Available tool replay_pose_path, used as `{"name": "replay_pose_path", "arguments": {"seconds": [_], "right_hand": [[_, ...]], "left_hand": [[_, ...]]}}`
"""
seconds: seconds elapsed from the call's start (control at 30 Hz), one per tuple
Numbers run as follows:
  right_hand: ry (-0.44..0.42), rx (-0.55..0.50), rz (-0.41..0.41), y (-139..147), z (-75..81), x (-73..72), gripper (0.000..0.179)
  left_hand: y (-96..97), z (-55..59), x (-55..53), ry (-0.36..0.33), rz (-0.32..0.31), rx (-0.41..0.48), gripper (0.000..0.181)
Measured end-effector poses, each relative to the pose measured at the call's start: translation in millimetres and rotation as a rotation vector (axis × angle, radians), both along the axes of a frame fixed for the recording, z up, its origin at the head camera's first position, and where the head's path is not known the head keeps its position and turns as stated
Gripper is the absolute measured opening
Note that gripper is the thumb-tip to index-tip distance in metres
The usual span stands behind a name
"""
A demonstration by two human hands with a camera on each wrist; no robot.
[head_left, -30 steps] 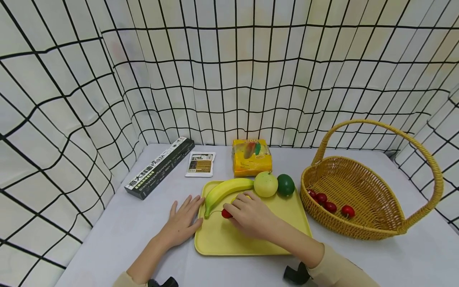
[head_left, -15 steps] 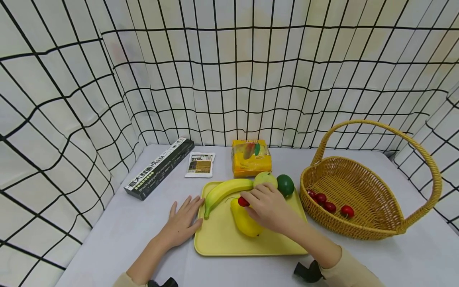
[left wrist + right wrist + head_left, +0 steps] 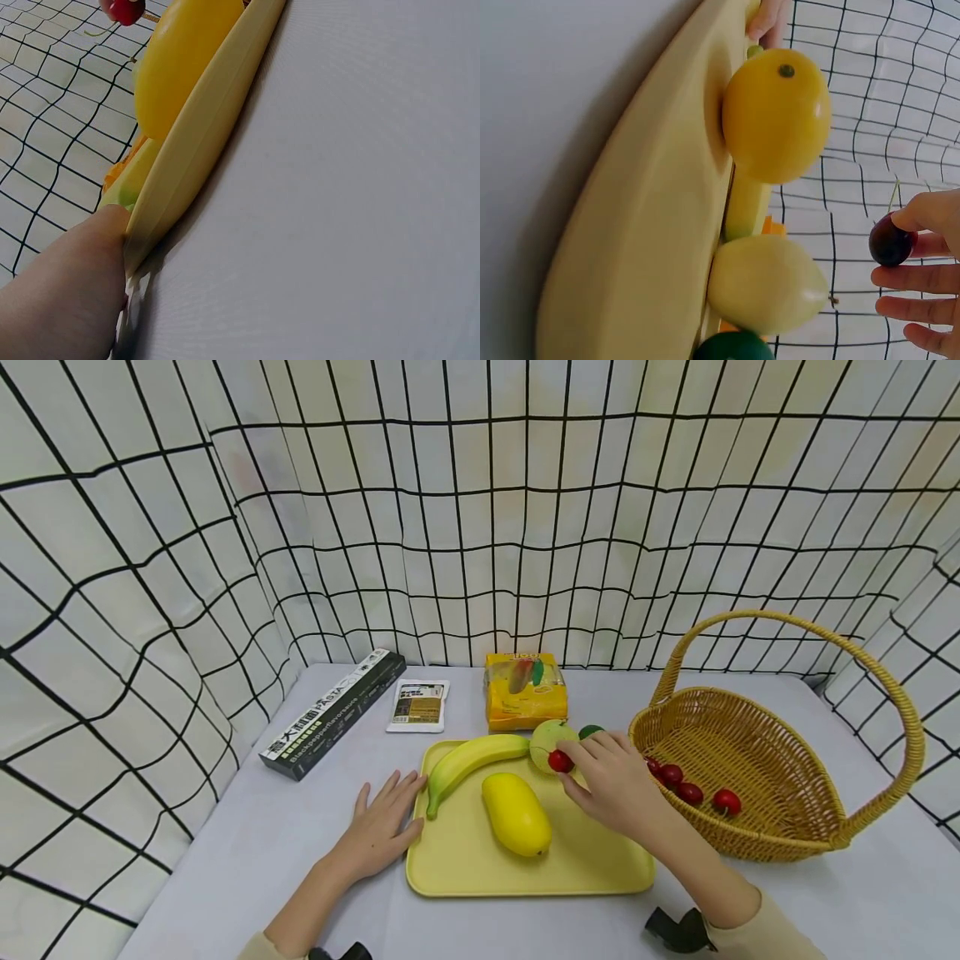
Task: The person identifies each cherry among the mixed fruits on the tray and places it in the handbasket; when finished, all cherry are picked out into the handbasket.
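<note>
My right hand (image 3: 618, 785) pinches a red cherry (image 3: 559, 761) with a thin stem between thumb and fingertips, above the right part of the yellow tray (image 3: 592, 868). In the right wrist view the cherry (image 3: 891, 241) hangs apart from the fruit. My left hand (image 3: 384, 831) lies with fingers straight at the tray's left edge, its thumb touching the rim. On the tray are a banana (image 3: 472, 761), a plump yellow fruit like a mango (image 3: 517, 817), a round pale green fruit (image 3: 545, 737) and a dark green fruit (image 3: 591, 729), partly hidden behind the right hand.
A wicker basket (image 3: 750, 845) with a tall handle stands right of the tray, several cherries (image 3: 690, 792) inside. Behind the tray are a yellow packet (image 3: 527, 697), a small white sachet (image 3: 418, 707) and a long pasta box (image 3: 337, 714). Grid-patterned cloth walls the table.
My right hand has moved right with the cherry, from over the mango-like fruit to in front of the pale green fruit, uncovering the mango-like fruit. The left hand has stayed put.
</note>
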State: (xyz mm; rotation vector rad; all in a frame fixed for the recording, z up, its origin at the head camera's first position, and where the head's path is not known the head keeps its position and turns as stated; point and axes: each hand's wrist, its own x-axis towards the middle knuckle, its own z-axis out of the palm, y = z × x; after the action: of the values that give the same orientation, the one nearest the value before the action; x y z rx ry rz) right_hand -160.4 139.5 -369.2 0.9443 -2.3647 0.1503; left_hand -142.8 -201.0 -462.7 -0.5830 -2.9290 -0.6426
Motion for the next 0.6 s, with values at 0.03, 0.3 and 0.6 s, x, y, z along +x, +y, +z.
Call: {"name": "replay_pose_path", "arguments": {"seconds": [0.03,0.3,0.6], "right_hand": [[-0.004,-0.008,-0.011,3,-0.1,0.2,0.034],[-0.047,-0.036,-0.135,25,-1.4,4.3,0.033],[-0.071,-0.1,-0.185,57,-0.6,4.8,0.034]], "left_hand": [[0.1,0.0,-0.1,0.001,0.0,0.001,0.058],[0.8,-0.3,-0.1,0.005,0.0,-0.004,0.058],[0.9,1.3,0.3,-0.01,0.002,0.003,0.058]]}}
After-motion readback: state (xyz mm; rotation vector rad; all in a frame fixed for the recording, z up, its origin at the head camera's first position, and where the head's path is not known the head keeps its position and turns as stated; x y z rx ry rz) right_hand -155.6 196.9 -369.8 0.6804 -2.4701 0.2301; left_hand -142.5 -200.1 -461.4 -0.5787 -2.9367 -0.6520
